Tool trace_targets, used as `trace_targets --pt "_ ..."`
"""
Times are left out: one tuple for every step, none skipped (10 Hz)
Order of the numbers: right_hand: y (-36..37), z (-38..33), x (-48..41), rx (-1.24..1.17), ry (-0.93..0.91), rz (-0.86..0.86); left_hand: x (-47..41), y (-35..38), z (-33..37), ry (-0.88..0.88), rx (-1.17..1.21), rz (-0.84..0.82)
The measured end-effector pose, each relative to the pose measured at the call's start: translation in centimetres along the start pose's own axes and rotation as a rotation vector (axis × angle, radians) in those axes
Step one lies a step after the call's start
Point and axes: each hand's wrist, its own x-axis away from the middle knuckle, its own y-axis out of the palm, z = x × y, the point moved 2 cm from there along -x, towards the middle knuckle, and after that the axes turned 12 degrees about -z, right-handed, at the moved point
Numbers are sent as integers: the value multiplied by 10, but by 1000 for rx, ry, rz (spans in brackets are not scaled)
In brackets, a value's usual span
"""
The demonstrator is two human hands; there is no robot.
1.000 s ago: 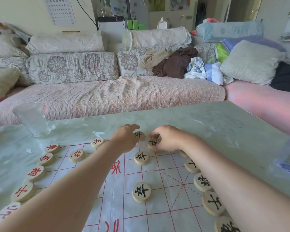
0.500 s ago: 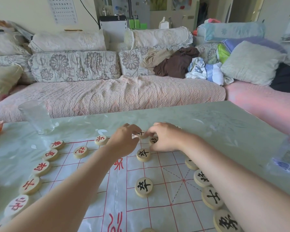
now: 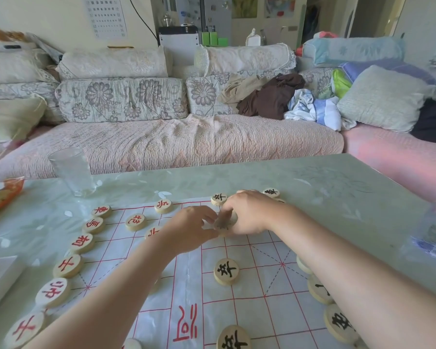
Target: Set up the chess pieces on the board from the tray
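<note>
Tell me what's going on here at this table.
A person is setting out Chinese chess pieces on a paper board laid on a green table. The right hand seems to pinch a blurred piece near the board's far edge. The left hand, fingers curled, sits right beside it; whether it grips too is unclear. Red pieces line the left side, and black pieces stand in the middle and on the right.

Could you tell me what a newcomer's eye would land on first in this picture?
The left hand and right hand meet at a blurred piece on the far middle of the board. Red-lettered pieces line its left edge, black-lettered pieces its right, and a clear glass stands beyond its far-left corner.
</note>
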Motion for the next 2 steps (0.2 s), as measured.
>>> trace_targets --pt "2 -3 -2 -9 11 -4 4 -1 1 5 17 0" --pt "-4 -3 6 -30 32 10 13 -6 0 15 55 45"
